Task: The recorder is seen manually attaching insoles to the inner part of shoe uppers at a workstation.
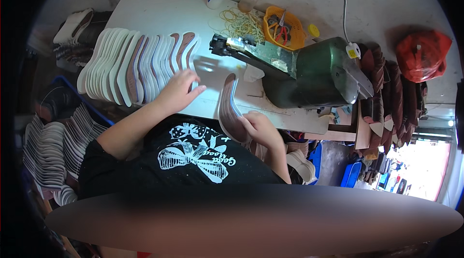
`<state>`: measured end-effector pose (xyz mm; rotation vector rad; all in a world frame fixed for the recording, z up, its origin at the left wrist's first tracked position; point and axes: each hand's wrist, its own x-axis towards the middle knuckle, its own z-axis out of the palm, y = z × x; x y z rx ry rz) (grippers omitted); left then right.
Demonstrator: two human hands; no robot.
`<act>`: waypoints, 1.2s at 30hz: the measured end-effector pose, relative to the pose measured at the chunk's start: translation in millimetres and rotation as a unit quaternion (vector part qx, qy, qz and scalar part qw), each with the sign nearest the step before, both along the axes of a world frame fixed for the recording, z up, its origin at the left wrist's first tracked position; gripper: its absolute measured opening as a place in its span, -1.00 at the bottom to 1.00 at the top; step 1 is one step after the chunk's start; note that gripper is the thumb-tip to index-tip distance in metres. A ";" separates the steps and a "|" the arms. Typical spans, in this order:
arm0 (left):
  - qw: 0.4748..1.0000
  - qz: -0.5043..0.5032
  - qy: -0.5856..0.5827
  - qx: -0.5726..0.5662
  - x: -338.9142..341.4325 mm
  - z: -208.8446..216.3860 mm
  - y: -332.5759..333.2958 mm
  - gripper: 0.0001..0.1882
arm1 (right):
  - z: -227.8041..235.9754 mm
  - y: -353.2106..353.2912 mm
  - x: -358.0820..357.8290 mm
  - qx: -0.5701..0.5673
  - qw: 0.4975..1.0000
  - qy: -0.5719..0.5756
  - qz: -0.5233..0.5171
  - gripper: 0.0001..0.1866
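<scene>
My right hand (260,128) grips a small bundle of brown shoe insoles (227,108) by its lower end, with pale and bluish edges showing. The bundle stands tilted at the table's front edge, close to my shirt. My left hand (180,93) is at the right end of a long row of insoles (116,62), thumb apart from the fingers and nothing visible in it. Whether its fingertips touch the last insole, I cannot tell. White insoles fill the row's left part; brown and blue-edged ones mix in toward the right.
A dark green machine (314,77) with a long arm stands right of the bundle, a lamp (345,11) above it. Behind are an orange basket (295,35) of tools, tangled cord (241,23) and two bottles. More insole stacks (48,147) lie lower left; a red bag (423,55) sits far right.
</scene>
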<state>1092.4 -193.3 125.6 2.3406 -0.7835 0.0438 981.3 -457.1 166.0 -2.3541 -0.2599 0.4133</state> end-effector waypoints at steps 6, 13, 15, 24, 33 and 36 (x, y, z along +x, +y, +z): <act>0.746 -0.088 0.646 -0.135 -24.5 1.5 6.2 -0.54 | 29.8 13.8 19.4 0.119 0.981 -0.072 0.137 -0.74; 0.654 0.018 0.434 -0.619 -6.4 49.0 -7.7 -0.63 | -8.1 58.1 65.2 0.483 0.872 0.053 0.057 -0.65; 0.679 0.048 0.427 -0.595 -9.1 57.5 -18.6 -0.62 | -15.5 74.0 77.7 0.624 0.764 0.163 -0.002 -0.59; 0.795 0.021 0.287 -0.534 1.6 47.1 -21.5 -0.66 | -10.4 65.2 111.5 0.579 0.786 0.214 0.022 -0.78; 0.909 0.074 0.202 -0.356 11.1 42.3 -21.9 -0.55 | 12.7 69.7 92.6 0.302 0.950 0.066 -0.053 -0.78; 0.877 0.066 0.264 -0.395 18.9 41.0 -26.9 -0.58 | 10.5 70.1 94.2 0.357 0.928 0.077 -0.075 -0.76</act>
